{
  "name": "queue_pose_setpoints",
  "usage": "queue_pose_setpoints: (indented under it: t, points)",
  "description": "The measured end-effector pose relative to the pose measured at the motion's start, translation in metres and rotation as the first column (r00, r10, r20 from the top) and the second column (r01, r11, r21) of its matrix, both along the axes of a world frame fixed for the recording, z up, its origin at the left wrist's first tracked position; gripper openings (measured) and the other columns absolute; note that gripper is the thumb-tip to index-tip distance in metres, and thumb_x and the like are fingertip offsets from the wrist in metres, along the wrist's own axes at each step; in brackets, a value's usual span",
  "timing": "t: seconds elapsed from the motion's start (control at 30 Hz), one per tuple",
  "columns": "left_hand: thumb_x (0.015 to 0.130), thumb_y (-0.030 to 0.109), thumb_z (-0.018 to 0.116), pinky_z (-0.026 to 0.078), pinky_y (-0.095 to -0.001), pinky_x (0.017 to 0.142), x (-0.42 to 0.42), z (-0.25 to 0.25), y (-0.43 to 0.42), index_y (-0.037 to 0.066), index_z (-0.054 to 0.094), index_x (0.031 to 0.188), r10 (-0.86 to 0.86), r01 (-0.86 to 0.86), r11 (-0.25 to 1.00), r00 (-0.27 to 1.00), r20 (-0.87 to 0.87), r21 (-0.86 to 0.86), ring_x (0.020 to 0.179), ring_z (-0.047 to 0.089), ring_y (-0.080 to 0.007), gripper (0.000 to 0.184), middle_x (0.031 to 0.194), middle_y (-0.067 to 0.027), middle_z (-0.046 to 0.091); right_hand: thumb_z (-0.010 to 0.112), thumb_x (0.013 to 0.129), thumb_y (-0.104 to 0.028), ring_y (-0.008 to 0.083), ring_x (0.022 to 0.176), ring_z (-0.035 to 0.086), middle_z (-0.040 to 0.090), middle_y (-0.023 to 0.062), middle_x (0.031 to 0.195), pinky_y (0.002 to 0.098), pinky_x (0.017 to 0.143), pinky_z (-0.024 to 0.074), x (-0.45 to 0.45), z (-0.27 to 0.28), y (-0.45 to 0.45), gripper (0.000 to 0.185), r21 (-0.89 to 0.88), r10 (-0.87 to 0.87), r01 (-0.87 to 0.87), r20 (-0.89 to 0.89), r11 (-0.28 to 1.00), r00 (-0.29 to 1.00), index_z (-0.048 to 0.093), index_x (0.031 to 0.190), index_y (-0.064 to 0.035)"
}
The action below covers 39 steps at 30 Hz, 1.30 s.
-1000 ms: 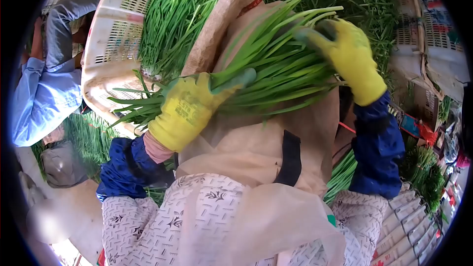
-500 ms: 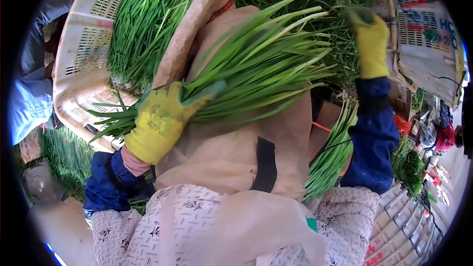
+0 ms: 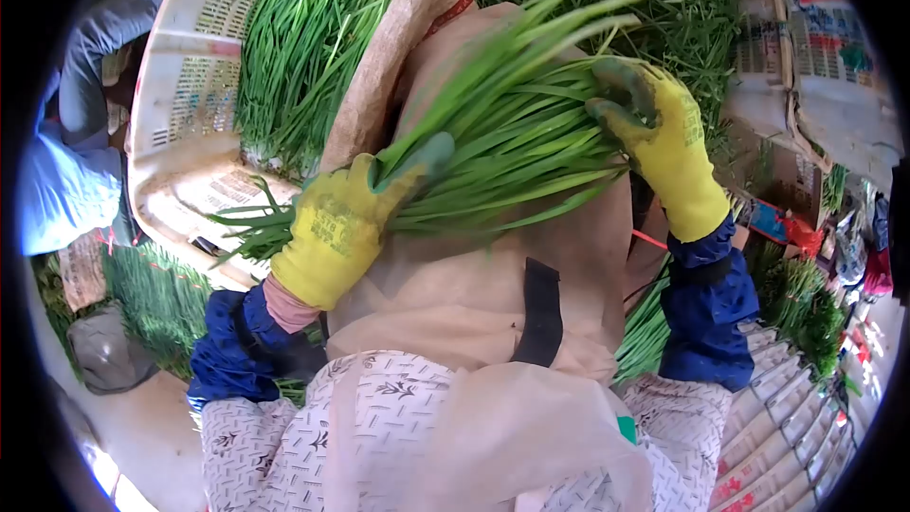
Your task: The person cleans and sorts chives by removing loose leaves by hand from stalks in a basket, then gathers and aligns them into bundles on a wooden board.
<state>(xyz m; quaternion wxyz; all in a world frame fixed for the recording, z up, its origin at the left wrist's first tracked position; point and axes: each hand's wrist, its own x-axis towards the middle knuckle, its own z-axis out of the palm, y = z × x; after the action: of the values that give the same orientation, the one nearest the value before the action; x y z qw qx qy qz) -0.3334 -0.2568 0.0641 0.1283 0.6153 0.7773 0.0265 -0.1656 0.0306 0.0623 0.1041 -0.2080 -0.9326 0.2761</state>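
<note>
My left hand point(image 3: 343, 220), in a yellow and green glove, is closed around a bunch of garlic chives point(image 3: 512, 147) held across my lap. The cut stem ends point to the upper right, and the leaf tips trail out at the left. Some upper stems blur with motion. My right hand point(image 3: 659, 128), gloved alike, is at the right end of the bunch. Its thumb and fingers curve apart with a gap between them, and the fingertips reach the stem ends. Under the bunch lies a tan cloth apron point(image 3: 455, 275) with a black strap point(image 3: 538, 313).
A white plastic basket point(image 3: 156, 104) at the upper left holds chives point(image 3: 308, 47). Loose greens point(image 3: 682, 0) are heaped beyond my lap. More chives point(image 3: 645, 327) lie beside my right forearm, and others point(image 3: 156, 299) stand at the left. A person's leg point(image 3: 104, 57) shows at the far left.
My right hand has come down and left from the loose greens to the stem ends, its fingers now curved apart. The left hand keeps hold of the chives. The view has shifted slightly.
</note>
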Motion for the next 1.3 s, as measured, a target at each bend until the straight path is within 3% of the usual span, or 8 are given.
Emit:
queue_pose_setpoints:
  t: [0.3,0.33,0.47,0.83,0.93,1.17,1.23,1.3]
  points:
    - [0.064,0.007,0.069,0.049,-0.0443,0.065,-0.001,-0.006,0.001,0.011,0.044,0.139,0.101,-0.135,0.981,0.968,0.228,0.142,0.076,0.061,-0.0357,0.079,0.1,-0.0161,0.057,0.069,0.076,-0.01,0.035,0.093,0.06,0.064,0.0153,0.099,0.0414,0.081,0.0475,0.011,-0.008,0.002,0.033,-0.057,0.06,-0.074,-0.215,0.996,0.975,0.065,0.108,-0.0069]
    - [0.064,0.008,0.07,0.049,-0.0449,0.066,0.0,-0.004,0.002,0.011,0.042,0.14,0.085,-0.119,0.98,0.976,0.201,0.161,0.077,0.061,-0.0373,0.081,0.103,-0.0171,0.058,0.068,0.076,-0.007,0.0344,0.091,0.061,0.064,0.0157,0.096,0.041,0.08,0.0483,0.011,-0.01,0.001,0.029,-0.331,-0.04,-0.058,-0.282,0.942,0.959,0.067,0.104,-0.0067]
    - [0.067,0.009,0.069,0.05,-0.0447,0.067,0.005,0.003,0.002,0.017,0.04,0.142,0.087,-0.104,0.986,0.987,0.132,0.132,0.076,0.061,-0.0372,0.081,0.101,-0.0168,0.058,0.07,0.078,-0.025,0.0339,0.092,0.06,0.064,0.0139,0.093,0.0412,0.08,0.0477,0.01,-0.01,-0.003,0.035,0.093,0.066,-0.06,-0.069,0.994,0.995,0.062,0.105,-0.0046]
    - [0.066,0.004,0.067,0.051,-0.0446,0.073,0.013,0.002,0.005,0.01,0.035,0.144,0.106,-0.133,0.98,0.978,0.177,0.149,0.087,0.062,-0.0413,0.085,0.118,-0.0218,0.057,0.065,0.08,-0.02,0.029,0.095,0.058,0.059,0.0111,0.102,0.039,0.085,0.0453,0.003,-0.015,-0.006,0.034,0.191,0.076,-0.102,0.142,0.976,0.987,0.059,0.113,-0.0088]
    - [0.065,0.002,0.066,0.052,-0.043,0.075,0.016,0.004,0.005,0.01,0.025,0.149,0.06,-0.087,0.976,0.988,0.141,0.197,0.09,0.062,-0.0416,0.094,0.124,-0.0227,0.055,0.058,0.085,-0.019,0.0282,0.082,0.064,0.063,0.0096,0.084,0.0391,0.074,0.0512,0.007,-0.034,0.018,0.016,0.46,0.051,0.038,-0.178,0.887,0.983,0.062,0.099,-0.0097]
    - [0.07,0.003,0.064,0.052,-0.043,0.076,0.022,0.006,0.002,0.009,0.016,0.151,0.189,-0.207,0.975,0.966,0.178,0.086,0.093,0.062,-0.0423,0.094,0.125,-0.0265,0.055,0.062,0.084,-0.02,0.0375,0.09,0.062,0.064,0.0166,0.099,0.0453,0.08,0.0508,0.058,-0.09,0.147,0.033,0.347,-0.336,0.474,-0.389,0.809,0.858,0.059,0.115,-0.0087]
    - [0.071,0.003,0.065,0.052,-0.0411,0.079,0.018,0.007,0.0,0.008,0.016,0.151,0.245,-0.257,0.967,0.926,0.288,0.003,0.096,0.062,-0.0415,0.093,0.124,-0.0278,0.055,0.062,0.084,-0.026,0.0373,0.097,0.062,0.064,0.0185,0.1,0.0444,0.083,0.0497,0.084,-0.099,0.174,0.037,0.554,-0.651,0.513,0.071,0.656,0.756,0.058,0.116,-0.0066]
    - [0.073,0.004,0.066,0.051,-0.0388,0.082,0.012,0.01,0.0,0.007,0.017,0.15,0.244,-0.262,0.965,0.896,0.37,-0.001,0.1,0.062,-0.039,0.092,0.124,-0.0279,0.055,0.062,0.082,-0.03,0.0384,0.099,0.061,0.065,0.0189,0.094,0.0446,0.085,0.0487,0.097,-0.095,0.15,0.043,0.554,-0.682,0.516,0.135,0.653,0.719,0.057,0.118,-0.0062]
